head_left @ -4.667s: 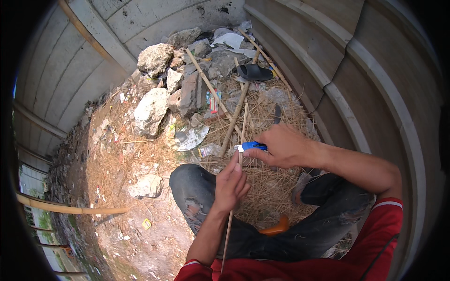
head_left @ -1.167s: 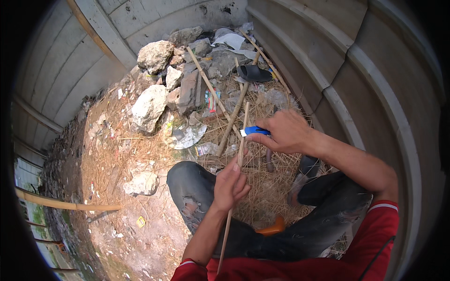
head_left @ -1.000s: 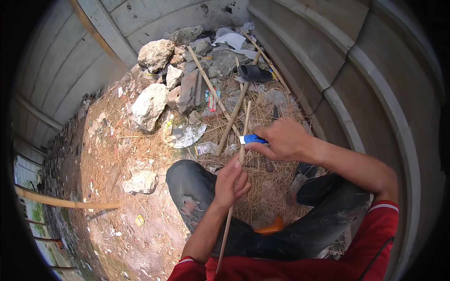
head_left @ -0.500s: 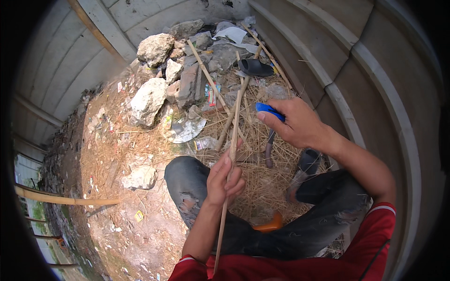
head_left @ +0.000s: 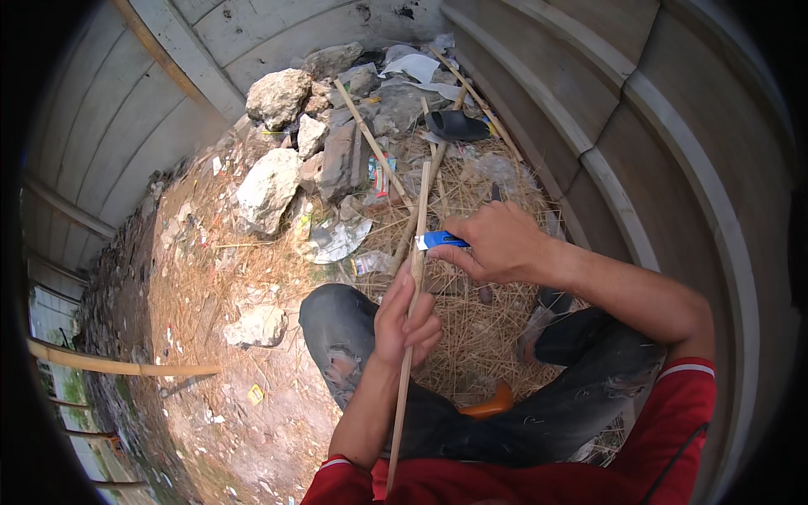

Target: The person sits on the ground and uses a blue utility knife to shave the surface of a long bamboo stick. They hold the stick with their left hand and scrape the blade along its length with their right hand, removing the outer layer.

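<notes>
Wooden strip is long and pale; it runs slanted in front of the person, w/ lower end by the red shirt and upper part above the dry straw. L hand is grasping it approx. mid-length, w/ fingers curled. R hand is clenched around a blue cutter, whose light-coloured tip is at the strip, just above the L hand; if it cuts in, I cannot tell. Btwn the legs is an orange thing, kind unclear. Farther off: stones and black sandal.
</notes>
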{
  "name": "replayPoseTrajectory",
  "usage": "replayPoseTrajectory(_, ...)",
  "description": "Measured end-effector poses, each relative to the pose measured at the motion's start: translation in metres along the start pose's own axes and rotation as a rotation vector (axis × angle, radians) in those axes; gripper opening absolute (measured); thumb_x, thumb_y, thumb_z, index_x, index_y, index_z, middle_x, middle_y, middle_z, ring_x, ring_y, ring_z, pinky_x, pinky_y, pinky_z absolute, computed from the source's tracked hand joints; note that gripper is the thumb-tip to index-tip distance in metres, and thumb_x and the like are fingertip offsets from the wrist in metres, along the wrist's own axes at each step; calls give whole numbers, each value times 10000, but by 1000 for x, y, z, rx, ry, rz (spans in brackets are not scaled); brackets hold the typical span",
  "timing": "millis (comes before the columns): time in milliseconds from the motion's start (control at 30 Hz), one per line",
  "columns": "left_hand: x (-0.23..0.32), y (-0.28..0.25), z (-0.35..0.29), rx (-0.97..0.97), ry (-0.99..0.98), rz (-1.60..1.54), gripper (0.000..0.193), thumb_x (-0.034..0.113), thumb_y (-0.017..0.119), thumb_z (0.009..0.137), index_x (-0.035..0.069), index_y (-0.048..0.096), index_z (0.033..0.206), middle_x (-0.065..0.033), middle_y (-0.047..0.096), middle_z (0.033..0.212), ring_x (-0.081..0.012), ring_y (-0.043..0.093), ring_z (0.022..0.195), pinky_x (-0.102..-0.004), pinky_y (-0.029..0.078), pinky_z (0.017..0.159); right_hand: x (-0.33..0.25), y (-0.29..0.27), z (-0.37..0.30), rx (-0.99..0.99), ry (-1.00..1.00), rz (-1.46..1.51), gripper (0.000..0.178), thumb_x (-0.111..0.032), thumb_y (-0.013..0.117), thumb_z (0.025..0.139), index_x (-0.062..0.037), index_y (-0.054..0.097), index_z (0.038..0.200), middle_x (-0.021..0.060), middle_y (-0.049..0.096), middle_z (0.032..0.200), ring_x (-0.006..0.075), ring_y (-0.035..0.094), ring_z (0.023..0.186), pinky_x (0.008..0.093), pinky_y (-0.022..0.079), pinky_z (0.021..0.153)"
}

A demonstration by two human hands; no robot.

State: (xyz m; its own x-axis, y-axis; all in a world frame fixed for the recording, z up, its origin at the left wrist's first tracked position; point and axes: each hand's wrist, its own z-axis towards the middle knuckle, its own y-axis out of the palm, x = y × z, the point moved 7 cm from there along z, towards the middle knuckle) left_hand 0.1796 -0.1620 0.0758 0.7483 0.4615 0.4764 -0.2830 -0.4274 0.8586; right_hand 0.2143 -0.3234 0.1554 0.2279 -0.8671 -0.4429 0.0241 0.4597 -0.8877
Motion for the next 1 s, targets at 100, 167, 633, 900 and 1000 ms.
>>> replayPoseTrajectory(100, -9, 4, -12, -47, -47, 77, 529, 340, 340, 1128, 199, 216, 1622, 63, 267, 522, -47, 233, 369, -212, 227, 367, 64, -59, 23, 266, 310, -43, 551, -517, 518, 1025, -11, 699, 903, 223, 648, 697, 414, 664, 689, 498, 502, 661)
replayPoseTrajectory(167, -18, 0, -16, -83, -82, 113, 537, 345, 352, 1126, 189, 220, 1622, 61, 268, 521, -49, 233, 369, -217, 231, 369, 80, -73, 7, 316, 339, 32, 562, -507, 512, 1036, 4, 684, 878, 221, 619, 680, 391, 638, 664, 487, 481, 639)
replayPoseTrajectory(633, 9, -7, -5, 72, 106, 164, 527, 288, 363, 1126, 146, 237, 1618, 64, 294, 542, -40, 221, 395, -210, 247, 390, -24, 22, -12, -76, -104, 42, 494, -509, 564, 990, -43, 698, 899, 218, 657, 675, 439, 676, 689, 526, 539, 655)
replayPoseTrajectory(900, -10, -5, -9, 65, 39, 276, 523, 250, 395, 1118, 126, 269, 1611, 60, 279, 549, -41, 212, 409, -202, 244, 404, 74, -33, 34, 146, 270, -56, 605, -565, 499, 1013, -7, 715, 928, 208, 661, 687, 403, 688, 725, 516, 530, 696)
replayPoseTrajectory(1000, -12, -3, -15, -50, 40, 301, 533, 226, 406, 1116, 111, 262, 1616, 58, 278, 556, -42, 212, 426, -209, 254, 423, 117, -60, 12, 286, 419, -4, 626, -548, 484, 1034, 21, 695, 879, 193, 610, 631, 366, 634, 630, 488, 488, 647)
